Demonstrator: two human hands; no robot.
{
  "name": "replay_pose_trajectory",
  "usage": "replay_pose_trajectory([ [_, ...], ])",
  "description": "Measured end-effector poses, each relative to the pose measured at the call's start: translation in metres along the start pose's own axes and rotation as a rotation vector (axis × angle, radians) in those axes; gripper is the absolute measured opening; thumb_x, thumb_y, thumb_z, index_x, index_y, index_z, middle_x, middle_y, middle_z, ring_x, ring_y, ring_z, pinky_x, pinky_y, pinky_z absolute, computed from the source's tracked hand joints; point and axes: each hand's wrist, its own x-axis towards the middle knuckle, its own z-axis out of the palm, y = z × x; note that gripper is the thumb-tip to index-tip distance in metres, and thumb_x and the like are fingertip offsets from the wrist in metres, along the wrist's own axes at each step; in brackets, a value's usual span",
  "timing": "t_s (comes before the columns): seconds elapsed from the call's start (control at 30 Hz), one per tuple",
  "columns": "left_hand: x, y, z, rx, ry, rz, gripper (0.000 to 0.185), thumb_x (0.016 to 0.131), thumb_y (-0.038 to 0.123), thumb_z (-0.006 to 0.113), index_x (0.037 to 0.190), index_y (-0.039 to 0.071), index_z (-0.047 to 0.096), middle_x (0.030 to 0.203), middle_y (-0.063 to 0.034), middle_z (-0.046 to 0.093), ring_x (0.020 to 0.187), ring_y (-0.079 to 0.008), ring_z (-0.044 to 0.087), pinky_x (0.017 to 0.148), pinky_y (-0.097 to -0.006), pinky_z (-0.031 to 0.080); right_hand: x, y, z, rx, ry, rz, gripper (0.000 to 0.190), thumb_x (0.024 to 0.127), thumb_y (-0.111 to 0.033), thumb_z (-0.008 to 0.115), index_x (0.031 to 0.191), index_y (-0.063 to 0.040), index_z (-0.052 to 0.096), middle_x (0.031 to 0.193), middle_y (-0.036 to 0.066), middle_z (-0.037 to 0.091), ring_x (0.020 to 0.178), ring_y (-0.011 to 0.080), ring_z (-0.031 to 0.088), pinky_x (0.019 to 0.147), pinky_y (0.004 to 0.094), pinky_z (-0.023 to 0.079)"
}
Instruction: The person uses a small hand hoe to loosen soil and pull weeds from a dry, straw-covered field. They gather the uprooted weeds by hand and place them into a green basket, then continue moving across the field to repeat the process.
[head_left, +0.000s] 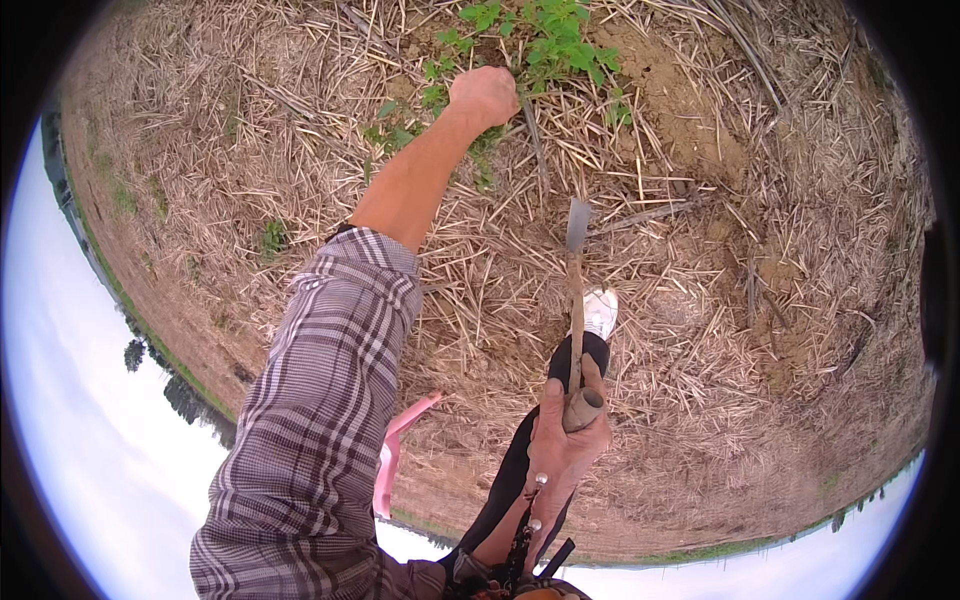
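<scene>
My left hand (486, 96) is curled into a fist low among the stems of a leafy green plant (559, 45). It looks closed on the plant, though its fingertips are hidden. More leaves (396, 136) spread beside the wrist. In my right hand (566, 442) is a small hand hoe (576, 300), gripped around its hollow socket (584, 409). Its narrow shank, coated in dried soil, points away from me and ends in a flat grey metal blade (577, 223). The blade appears above the straw, apart from the plant.
Dry straw (480, 262) and broken stalks cover the ground, with bare soil (667, 97) to the right. A white shoe (601, 311) stands below the hoe. Another small green plant (274, 236) grows at left. A pink strap-like thing (397, 450) shows beside my left sleeve.
</scene>
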Motion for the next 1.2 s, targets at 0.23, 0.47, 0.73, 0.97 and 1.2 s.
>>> replay_pose_trajectory([
  [0.23,-0.115,0.033,-0.037,0.003,-0.505,0.198,0.051,0.089,0.041,0.054,0.104,-0.007,0.056,0.101,-0.0266,0.059,0.099,-0.0350,0.060,0.093,-0.0417,0.048,0.009,0.008,-0.029,0.054,0.049,0.039,0.049,0.085,-0.008,0.070,0.127,0.009,0.050,0.107,0.011,0.061,0.089,0.0110,0.057,0.078,0.0215,0.046],
  [0.47,-0.030,0.101,-0.049,0.511,0.162,0.624,0.045,0.081,0.030,0.066,0.115,0.001,0.063,0.147,-0.0186,0.025,0.139,-0.0338,0.020,0.110,-0.0534,0.026,0.010,0.000,-0.048,0.021,0.089,0.054,0.049,0.084,-0.012,0.072,0.125,0.007,0.053,0.086,0.004,0.060,0.071,0.0069,0.050,0.065,0.0210,0.044],
  [0.73,0.029,0.107,-0.012,0.353,0.295,0.016,0.055,0.083,0.026,0.064,0.131,0.004,0.048,0.149,-0.0268,0.012,0.132,-0.0413,0.032,0.096,-0.0589,0.039,0.014,-0.017,-0.063,0.226,0.066,0.156,0.049,0.085,-0.013,0.072,0.125,0.006,0.053,0.080,0.001,0.056,0.065,0.0034,0.046,0.053,0.0169,0.037],
  [0.97,0.044,0.109,-0.018,0.339,0.037,-0.005,0.030,0.084,0.023,0.059,0.112,0.013,0.065,0.105,-0.0102,0.066,0.101,-0.0266,0.063,0.074,-0.0422,0.053,0.019,-0.014,-0.070,0.209,0.043,0.175,0.055,0.084,-0.013,0.073,0.129,0.006,0.048,0.079,0.000,0.054,0.064,0.0033,0.046,0.052,0.0171,0.036],
  [1.2,0.037,0.091,-0.016,0.137,0.199,0.016,0.022,0.079,0.027,0.066,0.088,0.007,0.071,0.090,-0.0121,0.069,0.086,-0.0284,0.068,0.072,-0.0391,0.055,0.014,-0.020,-0.070,0.285,0.034,0.224,0.053,0.084,-0.011,0.072,0.129,0.003,0.049,0.078,-0.001,0.053,0.061,0.0031,0.046,0.052,0.0174,0.036],
])
